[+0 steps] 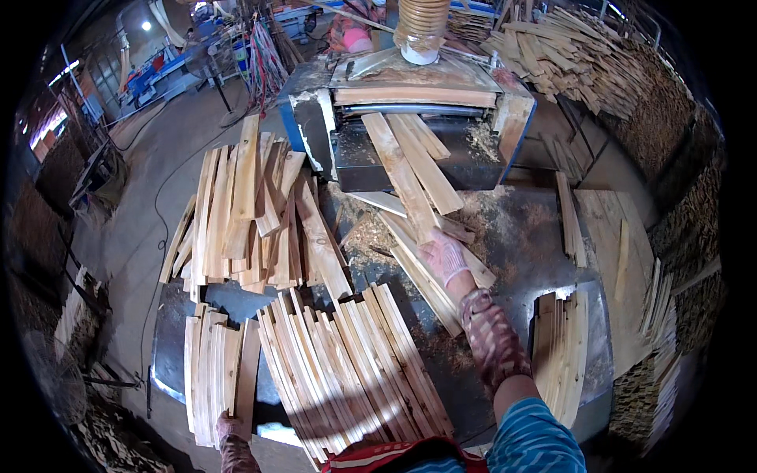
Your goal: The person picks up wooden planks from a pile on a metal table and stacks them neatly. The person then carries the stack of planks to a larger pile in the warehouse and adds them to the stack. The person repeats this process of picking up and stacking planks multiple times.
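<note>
My right hand, in a pale pink glove, is closed on the near end of a long wooden board. That board slants up to the opening of a thickness planer. Two shorter boards lie beside it on the planer's bed. Several loose boards lie under and around my right wrist. At the lower left, my left hand is closed at the near end of a board at the right side of a small upright-edged stack. Its fingers are partly hidden.
A dark metal table strewn with shavings carries a wide row of boards, a jumbled pile at left and another stack at right. A ribbed hose rises from the planer. Offcuts are heaped behind.
</note>
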Available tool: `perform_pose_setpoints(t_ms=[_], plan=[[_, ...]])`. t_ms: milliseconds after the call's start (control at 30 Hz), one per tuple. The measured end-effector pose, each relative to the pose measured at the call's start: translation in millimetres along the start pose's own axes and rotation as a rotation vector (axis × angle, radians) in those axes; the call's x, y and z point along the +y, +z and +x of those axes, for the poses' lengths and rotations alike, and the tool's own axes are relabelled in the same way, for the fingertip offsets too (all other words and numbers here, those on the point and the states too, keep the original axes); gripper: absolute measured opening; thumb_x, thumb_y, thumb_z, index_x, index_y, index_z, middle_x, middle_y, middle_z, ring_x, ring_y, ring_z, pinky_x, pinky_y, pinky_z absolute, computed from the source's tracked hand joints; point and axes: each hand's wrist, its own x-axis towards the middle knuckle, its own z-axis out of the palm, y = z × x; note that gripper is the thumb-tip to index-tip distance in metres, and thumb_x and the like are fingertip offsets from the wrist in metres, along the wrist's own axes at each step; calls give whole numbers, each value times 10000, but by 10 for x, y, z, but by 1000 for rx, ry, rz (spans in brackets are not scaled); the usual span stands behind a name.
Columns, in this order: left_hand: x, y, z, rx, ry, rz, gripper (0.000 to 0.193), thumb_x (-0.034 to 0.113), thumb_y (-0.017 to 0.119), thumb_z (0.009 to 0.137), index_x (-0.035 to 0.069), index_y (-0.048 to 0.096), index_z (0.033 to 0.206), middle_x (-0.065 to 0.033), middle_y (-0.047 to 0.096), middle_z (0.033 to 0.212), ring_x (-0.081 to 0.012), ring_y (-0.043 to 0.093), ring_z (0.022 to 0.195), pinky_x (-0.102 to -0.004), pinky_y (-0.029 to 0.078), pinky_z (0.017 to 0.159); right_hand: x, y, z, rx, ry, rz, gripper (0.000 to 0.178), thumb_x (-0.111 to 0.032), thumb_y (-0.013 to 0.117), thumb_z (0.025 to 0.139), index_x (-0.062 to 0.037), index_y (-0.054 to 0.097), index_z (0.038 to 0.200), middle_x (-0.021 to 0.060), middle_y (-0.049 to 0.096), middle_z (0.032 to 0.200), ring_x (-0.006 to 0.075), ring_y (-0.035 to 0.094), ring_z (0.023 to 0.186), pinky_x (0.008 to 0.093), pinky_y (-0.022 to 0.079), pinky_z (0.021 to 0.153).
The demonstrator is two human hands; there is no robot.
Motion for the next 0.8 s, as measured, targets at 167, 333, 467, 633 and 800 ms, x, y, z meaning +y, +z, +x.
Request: perform_pose_setpoints(t_ms=[167, 333, 467, 633, 800], plan=[[26, 156, 132, 160, -4, 179, 378, 228, 565, 838, 84, 640, 1179, -205, 707, 1022, -364, 677, 966, -465, 529, 806, 284, -557, -801, 13, 82, 413, 342, -219, 697, 898, -76, 540, 1166, 161, 556, 1187, 297, 546, 1023, 459, 485, 844], [-20, 263, -18, 111, 69, -200, 423, 309, 555, 907, 60, 628, 1241, -177, 714, 919, -331, 678, 803, -454, 523, 710, 395, -560, -1608, -194, 120, 338, 221, -203, 668, 886, -78, 592, 1052, 136, 634, 948, 308, 596, 784, 457, 484, 716], [310, 597, -563, -120, 136, -59, 503, 447, 664, 898, 19, 659, 1161, -178, 718, 900, -325, 683, 802, -445, 530, 718, 498, -561, -1610, -79, 277, 380, 249, -286, 688, 890, -97, 605, 1030, 127, 641, 911, 306, 591, 706, 433, 469, 662], [829, 1123, -1104, -247, 277, -334, 720, 646, 425, 946, -14, 678, 1082, -273, 686, 1002, -422, 641, 1021, -469, 498, 878, 537, -393, -1586, -42, 267, 423, 421, -496, 615, 926, -81, 659, 983, -12, 518, 637, 161, 465, 531, 319, 379, 515], [187, 1432, -174, -403, 284, -408, 552, 542, 469, 977, 46, 689, 1079, -187, 665, 735, -355, 646, 644, -420, 512, 553, 568, -308, -1585, -364, 342, 493, 563, -572, 492, 964, -38, 662, 1006, -55, 326, 562, 91, 289, 453, 272, 278, 455]])
